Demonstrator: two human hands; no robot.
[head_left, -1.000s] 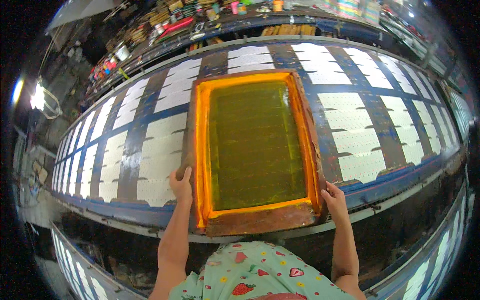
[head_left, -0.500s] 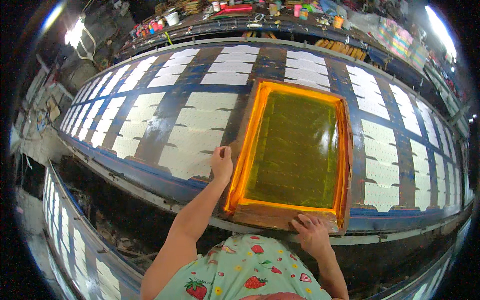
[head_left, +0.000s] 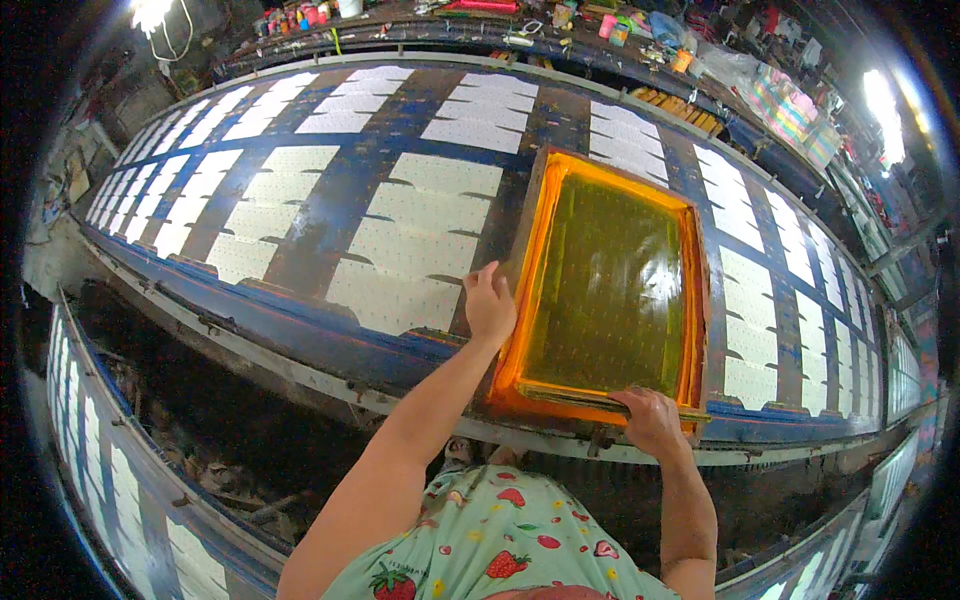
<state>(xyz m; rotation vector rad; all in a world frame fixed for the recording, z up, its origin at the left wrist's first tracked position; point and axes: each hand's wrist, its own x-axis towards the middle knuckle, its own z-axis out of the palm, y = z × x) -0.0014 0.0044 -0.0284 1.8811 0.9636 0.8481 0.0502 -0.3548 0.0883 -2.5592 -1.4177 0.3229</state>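
Note:
A screen-printing frame (head_left: 522, 362) with glossy orange inner edges and yellow-green mesh (head_left: 605, 285) stands over the near row of a long printing table. My right hand (head_left: 656, 422) is closed on its near rail, towards the right corner, thumb and fingers round the edge. Against the left rail is my left hand (head_left: 490, 308), its fingers curled upward; whatever they may hold is hidden. White pieces (head_left: 415, 240) with small printed dots lie in blocks to the left of the frame, and similar white pieces (head_left: 750, 330) lie to its right.
A metal rail (head_left: 330, 375) runs along the table's near edge. Beyond the far edge stands a cluttered bench (head_left: 420, 30) with pots and a red tray. Wooden sticks (head_left: 680, 108) are stacked beneath it. Another table (head_left: 110, 430) with white pieces is at lower left.
My right hand has gone from resting on the near rail to gripping it, and that rail now looks tilted. The left hand stays beside the left rail. The whole view has shifted.

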